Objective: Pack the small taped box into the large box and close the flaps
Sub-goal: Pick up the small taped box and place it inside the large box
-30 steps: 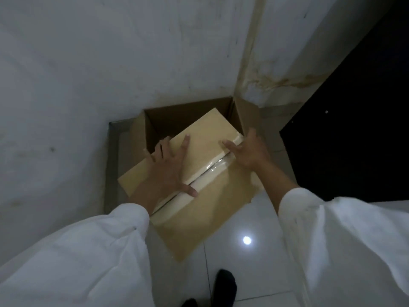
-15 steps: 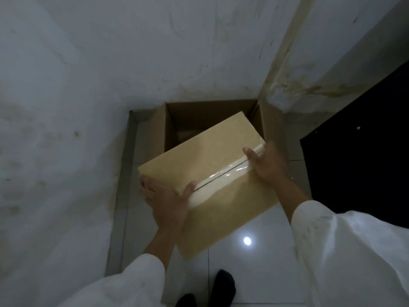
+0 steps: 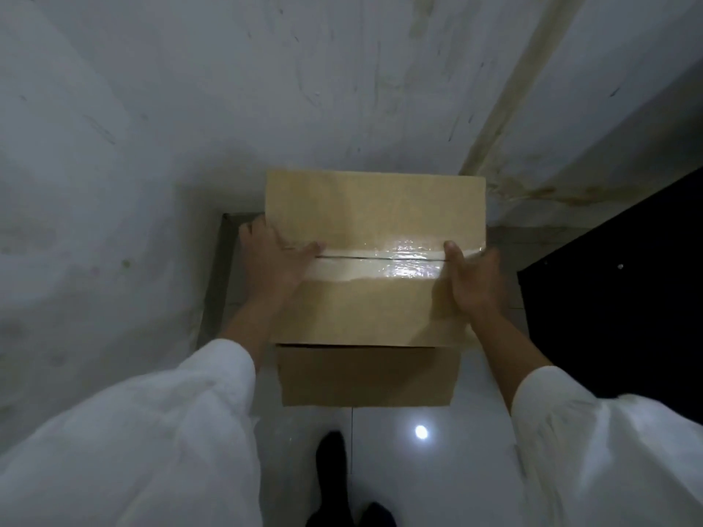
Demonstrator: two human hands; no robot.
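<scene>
The small taped box point(image 3: 374, 256) fills the centre of the frame, held level in the air, its top face a flat kraft-brown rectangle. A glossy band of clear tape point(image 3: 384, 258) runs left to right over the centre seam, wrinkled and catching the light at right of centre. The left hand point(image 3: 272, 256) grips the box's left edge, thumb laid on top along the tape and the other fingers wrapped down the side, out of sight. The right hand point(image 3: 471, 281) mirrors it on the right edge, thumb on top, fingers curled around the side wall. Both hands are closed on the box from opposite sides.

Directly below the box, at lower centre, a plain matte cardboard panel point(image 3: 367, 376) shows; it is judged to be a near flap or wall of the large box, whose opening is hidden by the carried box. Packing is thus judged unfinished: the small box appears not yet lowered in, and every flap remains to be closed.

White sleeves point(image 3: 159, 431) occupy the lower corners. The floor point(image 3: 403, 469) is glossy pale tile with a point reflection; stained, scuffed plaster walls point(image 3: 190, 108) fill the upper frame, and a dark area lies at right.
</scene>
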